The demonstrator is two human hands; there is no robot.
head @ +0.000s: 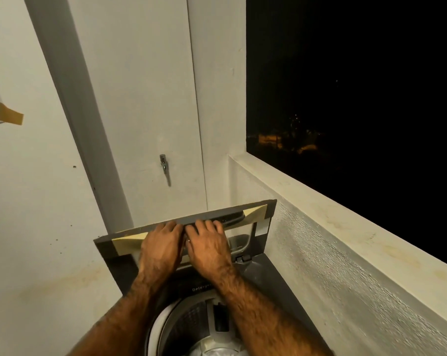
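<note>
The fingers (173,226) of both hands bend over the top edge of the lid (120,271). They lie close together, and their tips are hidden behind the edge. The left hand (160,244) and the right hand (209,242) sit side by side, almost touching, near the middle of that edge. Both are knuckles up with the backs facing the camera. A thin ring (189,241) shows on one finger of the right hand.

The lid is a flat rectangle with a dark grey, matte frame around a smooth glass pane. It stands raised, tilted back toward the wall (145,98), and is hinged at the rear of the washing machine (264,274). Strips of beige tape (254,213) cross its upper corners. A long, rounded, dark handle bar runs under the top edge.

Both forearms reach straight forward and up from the bottom of the view, bare, passing over the open drum (191,316). The drum is round, with perforated steel inside a pale plastic ring.

The machine's top is smooth grey plastic. To its right runs a rough, stippled white ledge (320,217), yellow-stained on top, below a black window (358,86). A small metal tap (163,164) juts from the painted wall behind the lid.
</note>
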